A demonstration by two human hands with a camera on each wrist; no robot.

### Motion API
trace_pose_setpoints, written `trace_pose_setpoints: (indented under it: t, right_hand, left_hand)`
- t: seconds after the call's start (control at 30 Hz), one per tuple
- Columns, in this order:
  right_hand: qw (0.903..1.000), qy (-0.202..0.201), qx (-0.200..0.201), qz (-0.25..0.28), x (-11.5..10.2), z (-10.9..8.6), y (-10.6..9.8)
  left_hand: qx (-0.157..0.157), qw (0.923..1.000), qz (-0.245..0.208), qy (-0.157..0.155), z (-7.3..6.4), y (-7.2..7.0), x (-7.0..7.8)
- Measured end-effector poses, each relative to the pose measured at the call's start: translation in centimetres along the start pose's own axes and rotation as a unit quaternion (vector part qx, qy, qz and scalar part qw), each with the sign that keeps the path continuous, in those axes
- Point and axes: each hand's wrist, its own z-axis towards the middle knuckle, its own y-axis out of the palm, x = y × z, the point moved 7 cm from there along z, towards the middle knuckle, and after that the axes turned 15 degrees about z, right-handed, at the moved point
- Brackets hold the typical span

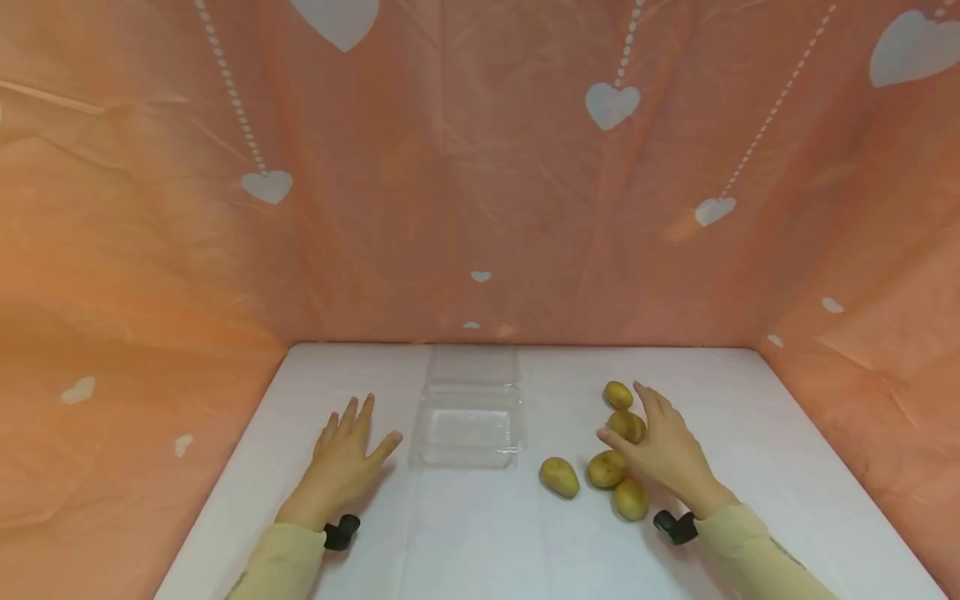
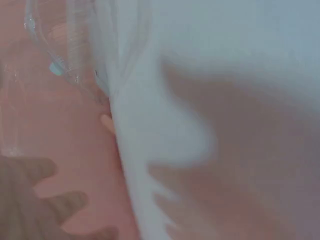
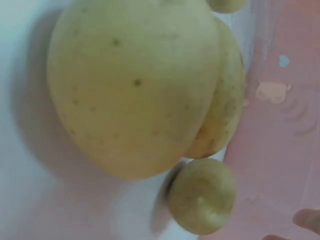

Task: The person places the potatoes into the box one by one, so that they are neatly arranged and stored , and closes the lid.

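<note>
Several small yellow potatoes [image 1: 607, 469] lie on the right half of the white table. My right hand [image 1: 667, 454] hovers beside them, fingers spread and thumb held apart, gripping none. Large in the right wrist view is a near potato [image 3: 130, 85], with only fingertips [image 3: 307, 220] showing at the lower right. A single potato [image 1: 559, 477] sits a little left of the group. My left hand [image 1: 341, 462] is spread out left of a clear plastic clamshell box [image 1: 468, 458], holding nothing. The box's lid [image 1: 474, 365] is folded back away from me.
The white table [image 1: 465, 550] ends at the back and sides against orange-pink cloth walls [image 1: 480, 208] printed with pale hearts. A small black camera [image 1: 342, 532] is worn on the left wrist, another [image 1: 677, 527] on the right.
</note>
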Motion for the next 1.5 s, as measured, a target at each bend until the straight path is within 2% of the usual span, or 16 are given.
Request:
trace_pose_setpoints:
  t: [0.07,0.13,0.23,0.3,0.37,0.47,0.53,0.6,0.63,0.67,0.77,1.03,1.2,1.33,1.5]
  right_hand:
    - [0.9992,0.015,-0.001,0.038,0.7,0.1,0.0]
    - [0.9964,0.029,-0.003,0.08,1.4,0.2,0.1]
    - [0.9878,0.056,-0.007,0.145,2.4,0.5,0.0]
    - [0.9801,0.074,-0.009,0.184,3.1,0.8,-0.1]
    - [0.9728,0.088,-0.011,0.214,3.7,1.1,-0.2]
    - [0.9632,0.108,-0.014,0.245,4.6,1.4,0.0]
    - [0.9587,0.123,-0.015,0.256,5.2,1.5,0.2]
    - [0.9544,0.135,-0.012,0.266,5.8,1.4,0.4]
    - [0.9531,0.142,-0.01,0.267,6.1,1.4,0.6]
    - [0.9517,0.149,-0.01,0.269,6.3,1.3,0.7]
    - [0.9484,0.163,-0.011,0.272,6.9,1.2,1.0]
    - [0.9361,0.187,-0.031,0.296,8.3,1.2,1.8]
    - [0.9376,0.183,-0.042,0.293,8.5,1.0,2.1]
    - [0.934,0.185,-0.036,0.304,8.6,0.9,2.1]
    - [0.9336,0.187,-0.034,0.304,8.4,0.8,2.1]
  left_hand:
    - [-0.003,0.9982,-0.06,0.002,0.1,0.2,0.0]
    - [-0.007,0.9916,-0.129,0.0,0.4,0.5,-0.1]
    - [-0.016,0.9702,-0.242,-0.004,0.8,0.9,0.1]
    - [-0.015,0.9488,-0.316,-0.004,1.3,1.1,0.4]
    - [-0.014,0.9194,-0.393,-0.003,1.6,1.2,0.9]
    - [-0.017,0.8672,-0.498,-0.008,1.9,1.8,1.6]
    - [-0.029,0.8343,-0.55,-0.019,2.0,2.5,2.0]
    - [-0.038,0.8153,-0.577,-0.033,2.1,3.2,2.4]
    - [-0.043,0.8105,-0.583,-0.04,2.2,3.5,2.6]
    - [-0.048,0.8079,-0.586,-0.044,2.3,3.8,2.7]
    - [-0.056,0.8111,-0.58,-0.05,2.6,4.6,3.0]
    - [-0.066,0.8108,-0.58,-0.048,2.4,5.9,3.1]
    - [-0.073,0.822,-0.563,-0.04,1.8,6.4,3.3]
    - [-0.075,0.8326,-0.548,-0.03,1.8,6.6,3.3]
    - [-0.071,0.8498,-0.521,-0.034,1.8,6.9,3.1]
